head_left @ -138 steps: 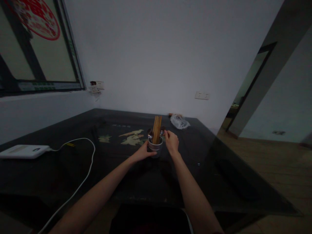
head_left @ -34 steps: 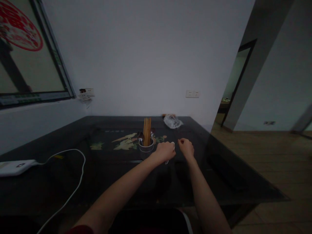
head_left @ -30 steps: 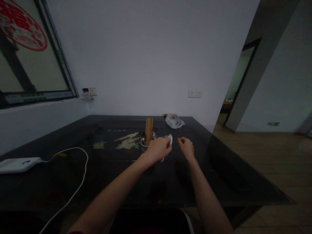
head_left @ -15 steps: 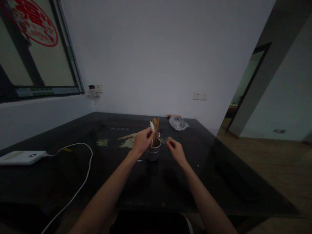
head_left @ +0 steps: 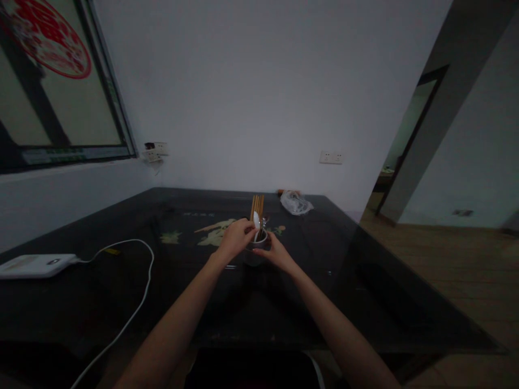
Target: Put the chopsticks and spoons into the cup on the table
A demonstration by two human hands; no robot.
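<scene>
A round grey-white cup (head_left: 253, 260) stands upright on the dark table in front of me. Several wooden chopsticks (head_left: 258, 203) rise from it, with shiny metal utensils (head_left: 265, 221) beside them. My left hand (head_left: 235, 236) pinches a white spoon (head_left: 256, 218), whose upper end points up in front of the chopsticks and whose lower part is inside the cup. From the right, my right hand (head_left: 279, 253) grips the cup near its rim, thumb at the front and fingers round the side. The hands partly cover the cup's rim.
A white power bank-like device (head_left: 38, 266) with a white cable (head_left: 149, 275) lies at the left. Near the wall sits a crumpled clear plastic bag (head_left: 295, 202). A dark flat object (head_left: 391, 294) rests on the right of the table (head_left: 336, 319).
My right hand has moved left and taken hold of the cup. With the spoon in it, my left hand has lowered slightly, and the spoon has gone further down in the cup.
</scene>
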